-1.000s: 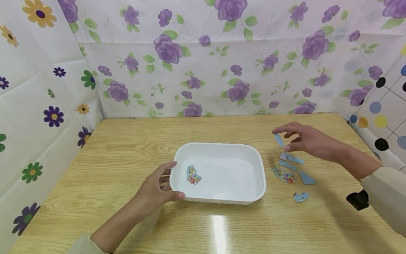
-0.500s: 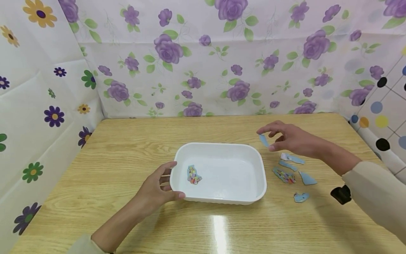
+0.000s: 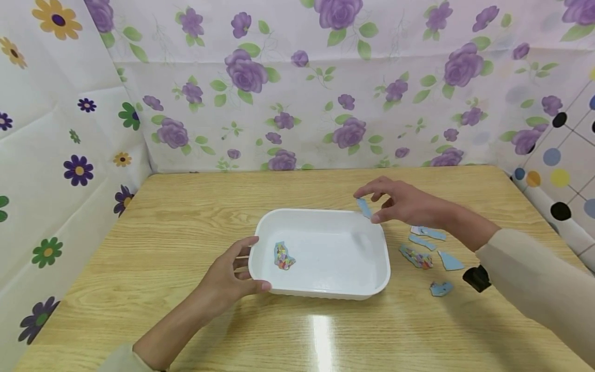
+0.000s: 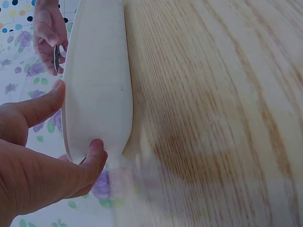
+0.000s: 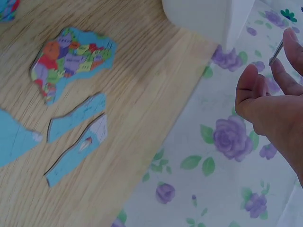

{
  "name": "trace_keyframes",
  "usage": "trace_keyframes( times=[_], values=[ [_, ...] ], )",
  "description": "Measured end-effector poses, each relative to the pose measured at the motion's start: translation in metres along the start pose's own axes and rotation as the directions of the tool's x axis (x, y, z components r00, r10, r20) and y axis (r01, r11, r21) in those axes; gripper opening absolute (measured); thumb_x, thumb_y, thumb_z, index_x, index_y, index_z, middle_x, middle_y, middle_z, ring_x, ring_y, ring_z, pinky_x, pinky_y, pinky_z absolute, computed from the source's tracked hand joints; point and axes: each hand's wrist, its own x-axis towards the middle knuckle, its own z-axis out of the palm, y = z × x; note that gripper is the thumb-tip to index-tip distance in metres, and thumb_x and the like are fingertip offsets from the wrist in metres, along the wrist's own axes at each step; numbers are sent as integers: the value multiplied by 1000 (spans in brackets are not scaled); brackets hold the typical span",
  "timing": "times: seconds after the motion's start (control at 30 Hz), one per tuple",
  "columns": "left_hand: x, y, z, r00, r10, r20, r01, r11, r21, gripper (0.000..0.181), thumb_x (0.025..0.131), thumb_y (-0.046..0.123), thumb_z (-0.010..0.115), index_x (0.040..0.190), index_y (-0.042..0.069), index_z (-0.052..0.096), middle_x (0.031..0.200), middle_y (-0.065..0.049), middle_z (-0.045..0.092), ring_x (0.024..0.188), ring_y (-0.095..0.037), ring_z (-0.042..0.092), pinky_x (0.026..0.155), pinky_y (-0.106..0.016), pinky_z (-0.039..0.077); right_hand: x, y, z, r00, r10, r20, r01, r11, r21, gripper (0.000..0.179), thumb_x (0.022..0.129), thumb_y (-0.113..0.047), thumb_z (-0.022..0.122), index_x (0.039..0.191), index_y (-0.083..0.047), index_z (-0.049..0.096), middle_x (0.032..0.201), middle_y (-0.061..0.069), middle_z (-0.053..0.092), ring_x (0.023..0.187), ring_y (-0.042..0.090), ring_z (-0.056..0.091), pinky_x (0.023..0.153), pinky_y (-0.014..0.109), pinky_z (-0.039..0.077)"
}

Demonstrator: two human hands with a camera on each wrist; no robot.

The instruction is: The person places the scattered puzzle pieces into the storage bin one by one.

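My left hand (image 3: 230,276) grips the left end of a white plastic tray (image 3: 321,296), thumb at the front rim and fingers at the side; the left wrist view (image 4: 52,161) shows the fingertips against its outer wall. Between thumb and fingertips, my right hand (image 3: 400,203) pinches a narrow light-blue puzzle piece (image 3: 364,207) above the tray's back right corner. In the right wrist view that piece appears edge-on. A multicoloured map puzzle piece (image 3: 282,256) lies inside the tray, toward its left end.
Right of the tray lie several flat puzzle pieces: a multicoloured one (image 3: 417,257), blue strips (image 3: 422,242), a blue triangle (image 3: 450,260) and a small blue one (image 3: 440,289). Flowered sheeting (image 3: 297,103) stands behind the wooden table (image 3: 195,206).
My right hand has moved left with the narrow blue piece, from above the loose pieces to the tray's back right corner. My left hand and the tray stay put.
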Motion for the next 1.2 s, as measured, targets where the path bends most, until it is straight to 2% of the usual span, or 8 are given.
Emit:
trace_keyframes(
  times=[0.23,0.5,0.63,0.83,1.2],
  values=[
    [0,-2,0,1000,1,2,-1,1000,-8,93,73,13,84,148,13,30,140,-17,41,119,-35,55,91,-37,54,13,-6,12,999,-18,40,17,999,34,48,92,-14,67,136,-19,51,139,8,38,125,32,38,97,46,41],
    [0,-2,-1,1000,0,7,0,1000,-16,94,73,13,84,149,14,29,141,-16,40,121,-36,53,92,-37,54,25,-14,26,998,15,56,-19,998,61,50,90,-12,69,135,-23,53,139,4,38,125,32,39,89,40,49],
    [0,-1,-2,1000,8,5,-8,1000,-10,94,73,13,84,149,13,29,141,-17,40,121,-37,53,92,-38,53,32,-17,37,999,3,54,-7,997,76,50,88,-9,70,135,-20,54,137,4,39,124,33,39,88,38,49],
    [0,-3,-1,1000,11,5,-11,1000,-12,93,72,13,85,148,13,31,139,-17,42,117,-35,56,90,-37,54,38,-22,49,997,-11,75,8,999,49,53,86,-3,71,135,-12,55,132,7,41,120,32,39,92,38,46],
    [1,-2,-1,1000,6,-6,-6,1000,-12,93,72,12,85,148,13,32,138,-17,44,116,-35,57,90,-37,55,57,-39,60,990,-37,136,40,999,-22,51,85,-6,73,132,-16,57,131,7,41,117,28,38,91,36,46]
  ],
)
